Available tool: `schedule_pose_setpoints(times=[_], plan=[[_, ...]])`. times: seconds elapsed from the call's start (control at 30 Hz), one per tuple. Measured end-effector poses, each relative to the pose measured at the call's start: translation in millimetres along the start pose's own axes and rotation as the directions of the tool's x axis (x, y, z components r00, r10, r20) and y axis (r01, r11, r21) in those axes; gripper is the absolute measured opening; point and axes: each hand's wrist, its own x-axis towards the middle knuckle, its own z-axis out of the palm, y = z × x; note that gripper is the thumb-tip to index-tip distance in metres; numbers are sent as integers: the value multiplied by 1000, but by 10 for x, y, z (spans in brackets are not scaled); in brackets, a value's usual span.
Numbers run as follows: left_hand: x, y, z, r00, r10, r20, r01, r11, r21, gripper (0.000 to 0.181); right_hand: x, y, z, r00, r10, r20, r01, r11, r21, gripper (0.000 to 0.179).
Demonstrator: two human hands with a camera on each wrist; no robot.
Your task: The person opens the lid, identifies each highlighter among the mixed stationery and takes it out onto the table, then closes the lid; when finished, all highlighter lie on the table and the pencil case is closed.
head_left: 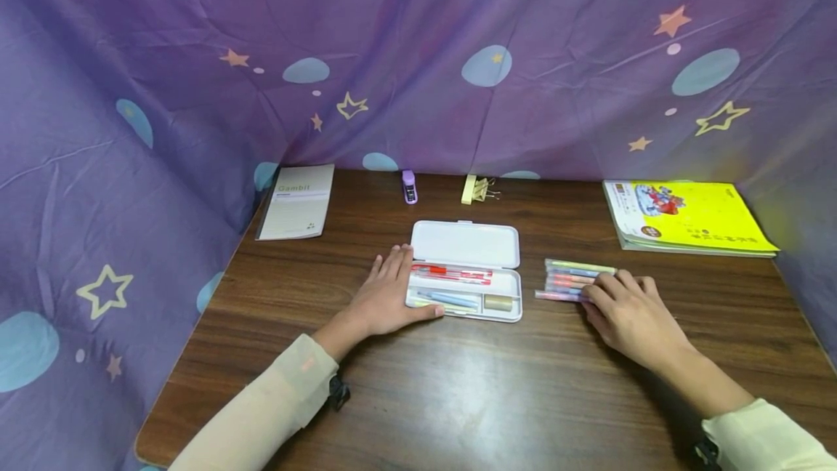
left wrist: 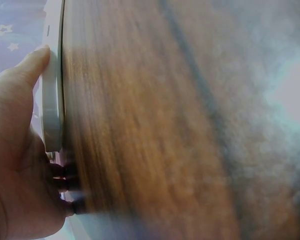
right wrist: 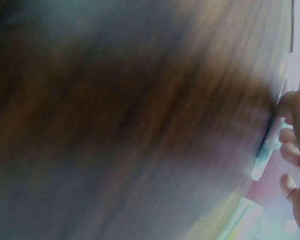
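An open white pencil case (head_left: 466, 244) lies mid-table, its lid folded back. Red pens (head_left: 451, 273) fill its rear compartment, and blue and yellow-green pens (head_left: 447, 299) its front one, next to a small tan block (head_left: 498, 302). My left hand (head_left: 386, 296) rests against the case's left end, fingers extended along the side and thumb (left wrist: 37, 62) on the front edge. To the right, several coloured pens (head_left: 569, 271) lie side by side. My right hand (head_left: 631, 315) covers their right ends and pinches the nearest, a purple pen (head_left: 556, 296), which juts out left of the others.
Along the back stand a white notebook (head_left: 297, 202), a purple stapler (head_left: 409, 187) and pale yellow binder clips (head_left: 480, 190). Yellow-covered books (head_left: 693, 216) are stacked at the right rear. A purple patterned curtain (head_left: 418, 57) hangs behind the wooden table (head_left: 425, 398).
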Motion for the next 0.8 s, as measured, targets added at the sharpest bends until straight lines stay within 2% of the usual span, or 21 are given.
schedule_pose_setpoints(times=[0.3,0.43,0.5,0.6,0.7,0.8], plan=[[19,-22,30,1000,1,1,-1,1000,-6,132,12,-6,-44,999,16,39,-15,1000,-7,31],[21,-24,33,1000,1,2,-1,1000,-5,132,39,-7,-58,1000,12,25,-12,1000,-6,23],[20,-23,29,1000,2,3,-2,1000,-3,132,69,-6,-60,1000,6,11,-6,1000,-2,32],[11,-19,18,1000,5,1,-5,1000,-4,132,149,-25,-61,1000,-3,3,3,1000,12,37],[6,-18,13,1000,7,-4,-7,1000,-5,131,266,-88,-49,1000,-15,8,15,999,28,23],[9,-19,16,1000,9,-8,-9,1000,-10,131,411,-196,-16,999,-27,19,26,998,49,27]])
